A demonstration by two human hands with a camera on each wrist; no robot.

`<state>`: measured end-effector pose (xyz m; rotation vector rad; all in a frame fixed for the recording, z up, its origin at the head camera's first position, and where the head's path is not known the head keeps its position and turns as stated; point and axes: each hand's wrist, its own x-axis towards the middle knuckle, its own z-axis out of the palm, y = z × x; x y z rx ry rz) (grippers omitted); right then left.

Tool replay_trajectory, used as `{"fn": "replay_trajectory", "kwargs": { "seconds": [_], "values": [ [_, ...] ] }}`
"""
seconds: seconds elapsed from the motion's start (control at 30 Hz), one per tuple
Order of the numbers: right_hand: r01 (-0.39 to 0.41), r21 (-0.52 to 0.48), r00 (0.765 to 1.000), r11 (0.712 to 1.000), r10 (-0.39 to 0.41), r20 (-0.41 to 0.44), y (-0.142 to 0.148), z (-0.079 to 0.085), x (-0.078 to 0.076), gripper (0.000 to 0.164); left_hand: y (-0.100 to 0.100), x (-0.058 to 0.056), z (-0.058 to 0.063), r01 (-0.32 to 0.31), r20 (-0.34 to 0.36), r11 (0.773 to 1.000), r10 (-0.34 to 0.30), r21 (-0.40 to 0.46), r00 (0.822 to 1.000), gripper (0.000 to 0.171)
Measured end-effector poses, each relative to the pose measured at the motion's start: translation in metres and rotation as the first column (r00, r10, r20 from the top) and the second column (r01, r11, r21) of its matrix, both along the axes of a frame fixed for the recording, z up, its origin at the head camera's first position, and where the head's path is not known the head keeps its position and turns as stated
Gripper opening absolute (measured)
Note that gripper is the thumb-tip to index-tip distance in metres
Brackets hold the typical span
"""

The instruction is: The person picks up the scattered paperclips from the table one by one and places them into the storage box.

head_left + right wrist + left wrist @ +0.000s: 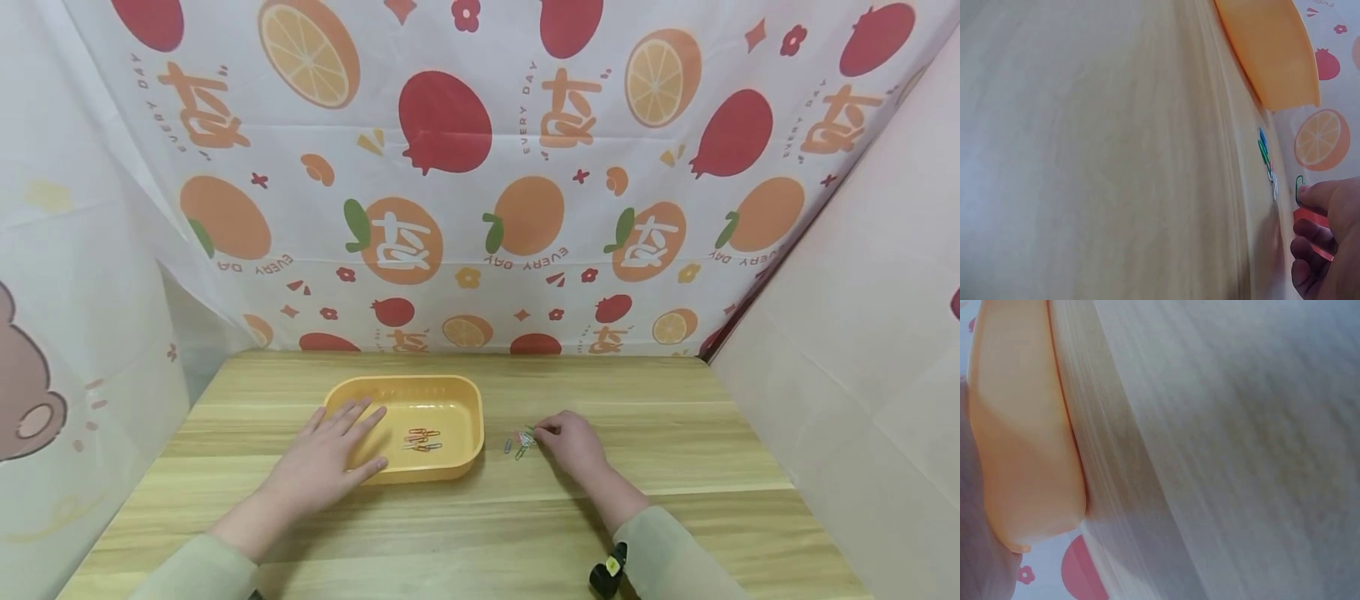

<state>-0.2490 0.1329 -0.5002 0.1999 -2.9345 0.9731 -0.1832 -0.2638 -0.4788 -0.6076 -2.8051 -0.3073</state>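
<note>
"EVERY DAY" (529,108) repeats across the fruit-print curtain (468,208), some sideways, some upside down. Same curtain: stylised orange characters (570,108), plus white characters (405,240) on printed oranges; can't decipher either. Yellow label (612,566) on black wrist device (603,581): too small to read.

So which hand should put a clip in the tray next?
Probably the right hand: it pinches a green clip, while the left hand is spread over the left side of the tray.
</note>
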Motion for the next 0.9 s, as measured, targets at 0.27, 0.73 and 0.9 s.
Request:
{"fn": "replay_trajectory", "kwargs": {
  "seconds": [0.27,0.73,0.9],
  "values": [
    [0.008,-0.043,1.000,0.999,-0.008,-0.001,-0.001,0.002,-0.003,0.009,0.002,0.000,0.002,-0.010,0.041,1.000,0.011,-0.020,0.999,0.076],
    [0.003,-0.085,1.000,0.996,-0.002,0.008,-0.011,0.014,-0.008,0.013,0.002,0.000,0.004,-0.006,0.030,1.000,0.006,-0.020,1.000,0.076],
    [-0.005,-0.106,0.999,0.994,0.009,0.033,-0.021,0.022,-0.010,0.014,0.002,-0.001,0.002,-0.003,0.004,1.000,0.003,-0.010,1.000,0.075]
  ]
}}
